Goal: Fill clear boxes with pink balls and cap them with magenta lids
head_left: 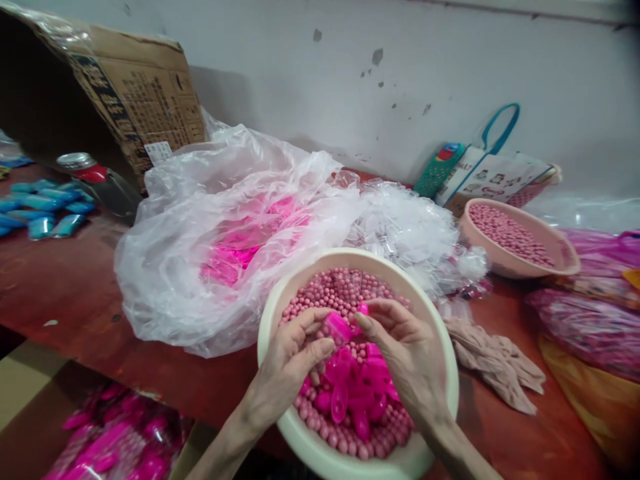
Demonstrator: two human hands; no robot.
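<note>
Over a cream basin (267, 333) of round pink beads (345, 287), my left hand (295, 350) pinches a bright pink plastic piece (338, 327), apparently a small tube or container. My right hand (403, 347) faces it, thumb and fingers closed on a smaller pink plastic part (363, 309), perhaps a cap; the two parts are close together. Whether they touch I cannot tell. Below my hands, several loose pink plastic pieces (357, 393), some with a loop-shaped end, lie heaped on the beads.
Left of the basin sits a clear plastic bag (165, 287) with pink pieces inside. Clear plastic parts (400, 220) pile behind. A pink bowl of beads (520, 267) and crumpled beige cloth (500, 360) are right. A carton (150, 100), jar (100, 180) and blue items (45, 203) stand left.
</note>
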